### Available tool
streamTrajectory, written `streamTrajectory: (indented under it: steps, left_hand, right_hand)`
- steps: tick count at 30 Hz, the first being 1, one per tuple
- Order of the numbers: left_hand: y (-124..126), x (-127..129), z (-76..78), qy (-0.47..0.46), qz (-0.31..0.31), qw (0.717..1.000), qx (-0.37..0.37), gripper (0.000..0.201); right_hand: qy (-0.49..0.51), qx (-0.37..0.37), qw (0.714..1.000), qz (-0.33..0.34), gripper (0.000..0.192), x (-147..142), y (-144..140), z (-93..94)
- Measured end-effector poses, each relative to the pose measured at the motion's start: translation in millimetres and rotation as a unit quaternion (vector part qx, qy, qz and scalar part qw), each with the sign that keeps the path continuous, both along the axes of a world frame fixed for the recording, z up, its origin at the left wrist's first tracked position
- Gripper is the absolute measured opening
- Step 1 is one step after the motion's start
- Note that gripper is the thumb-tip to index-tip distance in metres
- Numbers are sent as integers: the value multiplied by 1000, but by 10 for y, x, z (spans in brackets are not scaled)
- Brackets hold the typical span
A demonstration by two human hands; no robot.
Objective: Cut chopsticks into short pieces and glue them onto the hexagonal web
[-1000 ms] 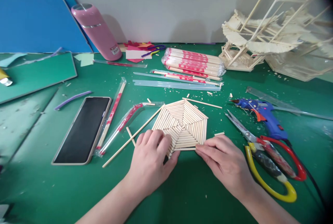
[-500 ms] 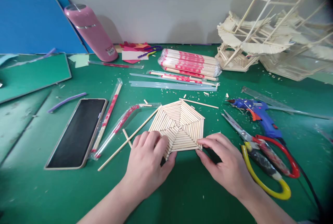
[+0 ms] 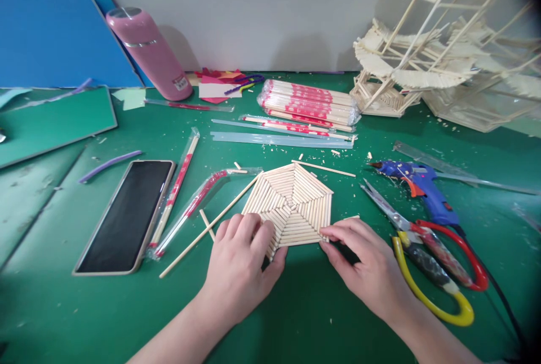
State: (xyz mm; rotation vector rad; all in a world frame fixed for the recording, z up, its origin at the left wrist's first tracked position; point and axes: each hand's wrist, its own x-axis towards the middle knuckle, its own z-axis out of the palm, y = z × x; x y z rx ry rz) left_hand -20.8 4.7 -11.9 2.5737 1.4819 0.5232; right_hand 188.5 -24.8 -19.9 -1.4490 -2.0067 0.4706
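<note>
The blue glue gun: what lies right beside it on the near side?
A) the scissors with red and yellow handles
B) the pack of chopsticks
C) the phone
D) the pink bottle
A: the scissors lie just in front of the blue glue gun, at the right of the green mat.

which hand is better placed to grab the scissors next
Right. The right hand rests at the hexagon panel's near right corner, beside the scissors; the left hand lies across the panel's other side.
</note>
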Motion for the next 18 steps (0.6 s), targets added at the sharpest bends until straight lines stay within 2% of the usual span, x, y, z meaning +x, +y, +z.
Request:
streamTrajectory:
  steps: [18]
  left_hand:
    - [-16, -7, 7, 11, -10, 1000, -6, 14]
  right_hand:
    - [-19, 4, 1000, 4, 20, 16, -16, -7]
